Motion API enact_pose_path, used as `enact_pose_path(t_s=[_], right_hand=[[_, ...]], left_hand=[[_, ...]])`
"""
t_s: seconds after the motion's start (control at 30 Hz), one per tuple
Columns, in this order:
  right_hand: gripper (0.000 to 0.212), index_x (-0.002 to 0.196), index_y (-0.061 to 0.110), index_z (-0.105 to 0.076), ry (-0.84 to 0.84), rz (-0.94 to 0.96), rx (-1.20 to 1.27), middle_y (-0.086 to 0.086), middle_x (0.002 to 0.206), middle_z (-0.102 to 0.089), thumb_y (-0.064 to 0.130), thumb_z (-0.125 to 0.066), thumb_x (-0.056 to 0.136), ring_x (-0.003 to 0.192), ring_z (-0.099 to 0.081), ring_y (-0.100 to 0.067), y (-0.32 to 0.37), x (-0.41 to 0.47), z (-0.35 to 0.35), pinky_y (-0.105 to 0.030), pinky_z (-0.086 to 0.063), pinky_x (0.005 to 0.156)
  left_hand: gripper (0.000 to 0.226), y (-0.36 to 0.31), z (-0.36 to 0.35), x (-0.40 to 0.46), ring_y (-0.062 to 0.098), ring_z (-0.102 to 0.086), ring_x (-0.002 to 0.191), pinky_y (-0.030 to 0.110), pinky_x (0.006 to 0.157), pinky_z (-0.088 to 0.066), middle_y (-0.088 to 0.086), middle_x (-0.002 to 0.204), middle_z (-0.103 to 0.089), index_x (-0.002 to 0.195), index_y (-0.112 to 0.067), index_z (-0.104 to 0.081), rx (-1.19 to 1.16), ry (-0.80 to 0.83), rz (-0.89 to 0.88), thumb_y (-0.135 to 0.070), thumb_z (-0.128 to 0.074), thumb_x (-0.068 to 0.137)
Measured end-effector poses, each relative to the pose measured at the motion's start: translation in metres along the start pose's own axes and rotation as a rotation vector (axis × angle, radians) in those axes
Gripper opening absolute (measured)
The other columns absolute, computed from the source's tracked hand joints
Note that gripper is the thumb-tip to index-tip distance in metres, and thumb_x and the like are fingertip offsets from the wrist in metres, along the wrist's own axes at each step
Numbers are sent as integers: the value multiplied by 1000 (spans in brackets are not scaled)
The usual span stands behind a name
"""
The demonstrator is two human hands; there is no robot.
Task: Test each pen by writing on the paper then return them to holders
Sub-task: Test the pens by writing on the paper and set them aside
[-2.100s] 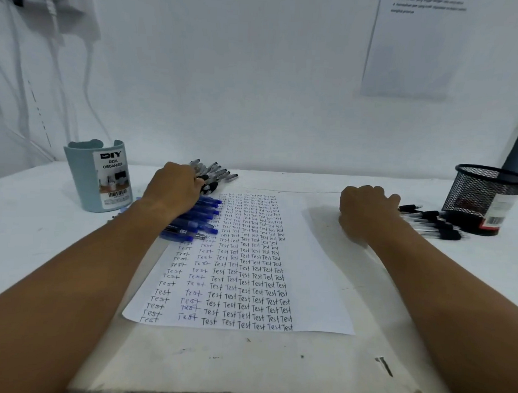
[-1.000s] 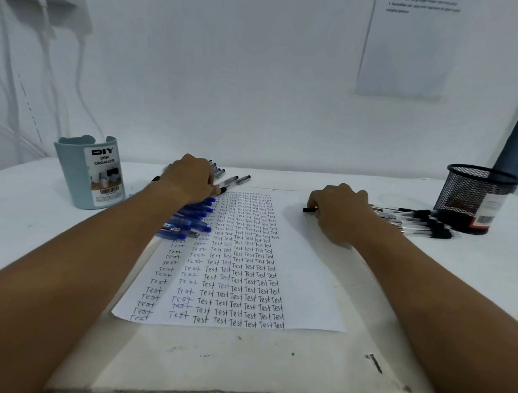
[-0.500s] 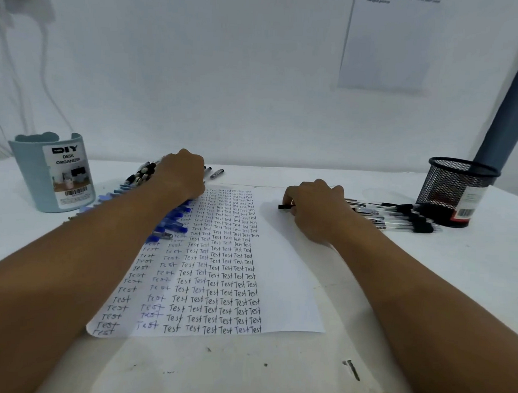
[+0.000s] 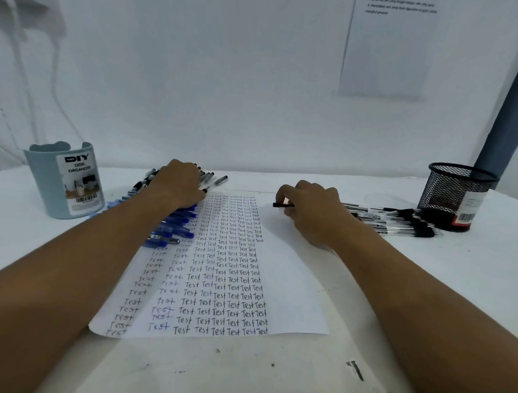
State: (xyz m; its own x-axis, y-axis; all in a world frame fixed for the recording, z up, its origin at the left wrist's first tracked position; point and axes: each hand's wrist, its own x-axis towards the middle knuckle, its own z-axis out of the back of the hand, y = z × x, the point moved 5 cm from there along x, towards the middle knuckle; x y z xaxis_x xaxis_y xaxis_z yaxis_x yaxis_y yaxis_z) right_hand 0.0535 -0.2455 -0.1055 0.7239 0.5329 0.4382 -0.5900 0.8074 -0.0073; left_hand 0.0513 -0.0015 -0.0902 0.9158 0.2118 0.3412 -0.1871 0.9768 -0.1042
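Observation:
A white sheet of paper point(image 4: 290, 275) covered with columns of the word "Test" lies in the middle of the table. My left hand point(image 4: 179, 184) rests palm down on a heap of blue pens point(image 4: 173, 226) and black-tipped pens point(image 4: 214, 179) at the paper's upper left corner. My right hand point(image 4: 310, 209) grips a black pen point(image 4: 281, 205) whose end sticks out to the left, over the blank right part of the sheet. Behind that hand lies a row of clear pens with black caps point(image 4: 399, 223).
A light blue desk organizer point(image 4: 64, 182) stands at the left. A black mesh pen cup point(image 4: 456, 193) stands at the right, next to the capped pens. A white wall rises behind the table, with a printed sheet point(image 4: 386, 47) taped to it.
My right hand has come away from the capped pens at the right, holding a black pen, and has moved left over the paper. My left hand stays on the pen heap.

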Motion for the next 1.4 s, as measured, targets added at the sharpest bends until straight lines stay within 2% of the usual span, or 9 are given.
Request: enact_pose_path(t_s=[0.17, 0.37, 0.53, 0.67, 0.83, 0.93, 1.07, 1.2, 1.4], right_hand=[[27, 129, 30, -49, -148, 77, 159, -1, 98, -46, 27, -42, 103, 76, -53, -27, 10, -1, 18, -33, -40, 66], [37, 140, 38, -33, -240, 34, 247, 0, 89, -58, 27, -33, 104, 80, -55, -29, 10, -5, 32, -37, -45, 71], [25, 123, 28, -53, -363, -83, 583, 7, 52, -46, 20, -44, 101, 49, -43, -8, 3, -10, 41, -15, -33, 50], [17, 105, 33, -57, -384, -252, 968, -5, 61, -40, 21, -51, 94, 48, -32, -16, -4, -12, 45, -27, -31, 47], [45, 128, 24, -46, -246, -424, 1557, -16, 84, -63, -5, -52, 93, 56, -48, -19, 0, -17, 36, -27, -43, 48], [16, 115, 9, -53, -238, -419, 1478, -10, 82, -71, 12, -53, 99, 68, -56, -25, -3, -20, 38, -28, -52, 59], [22, 98, 10, -42, -155, -413, 1308, -13, 70, -71, 31, -43, 104, 49, -50, -23, 4, -26, 39, -30, -43, 46], [24, 105, 15, -34, -16, -410, 1494, -25, 81, -65, 9, -56, 97, 59, -63, -30, 18, -39, 27, -38, -59, 58], [20, 101, 8, -44, 73, -374, 1499, -22, 83, -58, -4, -58, 93, 59, -60, -25, 31, -39, 9, -31, -49, 53]], left_hand=[[20, -8, 16, -19, 11, -57, 84, 20, 74, -42, -6, 89, -61, 95, -21, -69, -238, 48, -119, -33, -75, 80], [24, -15, 35, -54, -3, -60, 84, 8, 72, -40, -15, 88, -66, 99, -32, -70, -447, 62, -227, -37, -78, 76], [30, -18, 31, -69, -9, -59, 90, 4, 78, -45, -17, 93, -66, 105, -30, -70, -485, 73, -314, -35, -78, 77], [30, -23, 34, -78, -12, -58, 92, 4, 79, -45, -17, 96, -68, 106, -34, -69, -490, 105, -386, -36, -77, 78], [32, -30, 40, -88, -16, -53, 96, 4, 80, -44, -23, 97, -64, 109, -35, -68, -427, 159, -457, -42, -74, 78], [36, -31, 37, -90, -17, -52, 97, 9, 84, -41, -25, 100, -63, 110, -39, -67, -384, 222, -481, -49, -73, 76], [34, -31, 31, -90, -13, -53, 103, 21, 95, -43, -24, 109, -63, 106, -44, -67, -330, 295, -513, -57, -70, 75], [34, -33, 28, -90, -10, -53, 108, 31, 102, -42, -26, 114, -61, 102, -49, -67, -298, 331, -526, -65, -67, 72], [31, -41, 29, -95, -7, -57, 103, 33, 99, -45, -24, 109, -64, 100, -46, -68, -290, 368, -549, -62, -68, 74]])
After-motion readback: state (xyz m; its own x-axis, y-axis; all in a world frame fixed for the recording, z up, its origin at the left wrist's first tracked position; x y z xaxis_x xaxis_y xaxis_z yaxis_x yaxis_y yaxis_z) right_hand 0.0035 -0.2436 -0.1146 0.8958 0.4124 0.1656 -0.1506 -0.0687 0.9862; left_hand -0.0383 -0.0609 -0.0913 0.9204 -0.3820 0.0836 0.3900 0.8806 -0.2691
